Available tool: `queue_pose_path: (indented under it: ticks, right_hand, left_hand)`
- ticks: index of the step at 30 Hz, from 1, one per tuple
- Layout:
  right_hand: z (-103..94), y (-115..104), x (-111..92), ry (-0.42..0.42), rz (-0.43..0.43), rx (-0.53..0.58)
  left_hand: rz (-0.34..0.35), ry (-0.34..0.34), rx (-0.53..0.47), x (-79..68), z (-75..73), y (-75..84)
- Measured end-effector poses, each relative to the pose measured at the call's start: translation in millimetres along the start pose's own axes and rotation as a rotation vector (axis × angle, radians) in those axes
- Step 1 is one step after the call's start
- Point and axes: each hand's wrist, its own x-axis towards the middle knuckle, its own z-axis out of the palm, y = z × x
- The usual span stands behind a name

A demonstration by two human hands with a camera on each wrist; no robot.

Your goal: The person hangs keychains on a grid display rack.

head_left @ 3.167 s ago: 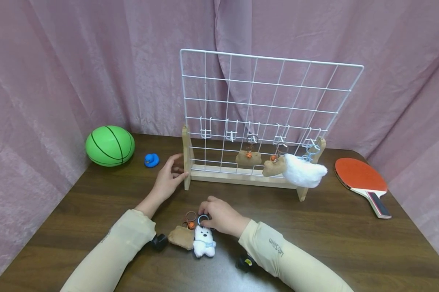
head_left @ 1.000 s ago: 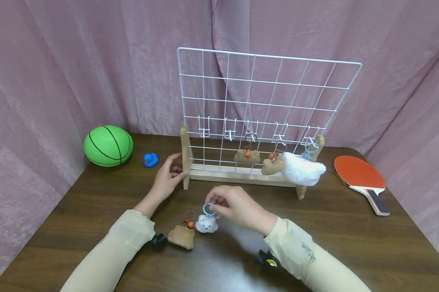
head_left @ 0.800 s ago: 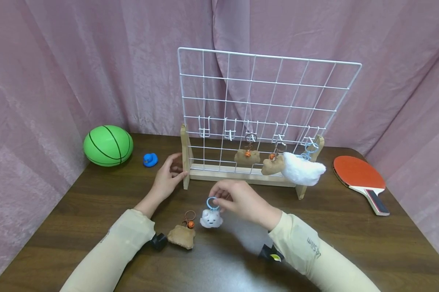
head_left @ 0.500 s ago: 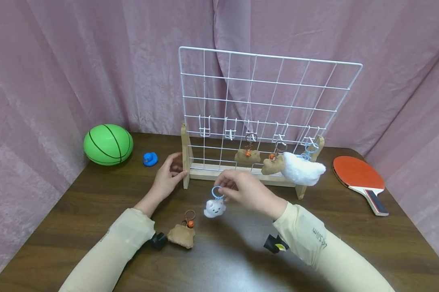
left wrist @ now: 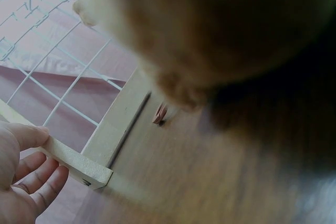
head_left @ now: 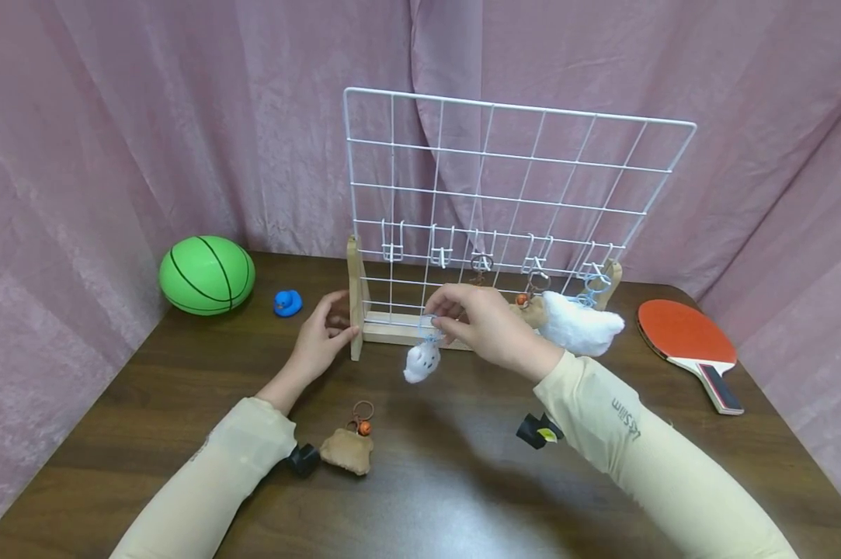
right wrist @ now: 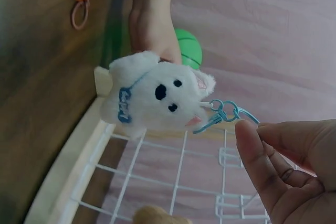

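My right hand (head_left: pixel 486 322) pinches the light blue ring (right wrist: pixel 247 113) of a white plush dog keychain (right wrist: pixel 147 87). The plush hangs in the air just in front of the grid rack's base, and in the right wrist view its face and blue scarf show. My left hand (head_left: pixel 320 341) holds the left wooden post (head_left: pixel 354 287) of the white wire display rack (head_left: pixel 518 155), thumb on its front edge and fingers behind. A brown plush keychain (head_left: pixel 347 451) with an orange bell lies on the table, nearer the left forearm.
Several white hooks (head_left: pixel 441 256) line the grid; the two leftmost carry nothing. Brown plush keychains (head_left: pixel 529 312) and a white one (head_left: pixel 581 324) hang to the right, one hidden by my hand. A green ball (head_left: pixel 206 276), blue duck (head_left: pixel 288 303) and table tennis paddle (head_left: pixel 693 334) lie around.
The right hand has lifted the white plush keychain off the table beside the brown one, raising it away from me and rightward to the rack. The left hand stays at the post.
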Motion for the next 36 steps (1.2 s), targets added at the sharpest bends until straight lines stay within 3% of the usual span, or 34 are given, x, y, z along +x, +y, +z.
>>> queue_pose_path:
  ticks: [14,19,36]
  right_hand:
    - [-30.2,-4,27,0.033,0.072,-0.092]
    - [-38.4,-3,34,0.039,0.06,-0.172]
    - [-40.8,7,49,0.031,0.094,-0.248]
  left_hand:
    - [0.001,0.0,-0.001,-0.1,0.1,-0.4]
    - [-0.002,-0.001,0.005,0.5,1.0,-0.8]
    - [-0.004,-0.005,-0.001,1.4,1.1,-3.3]
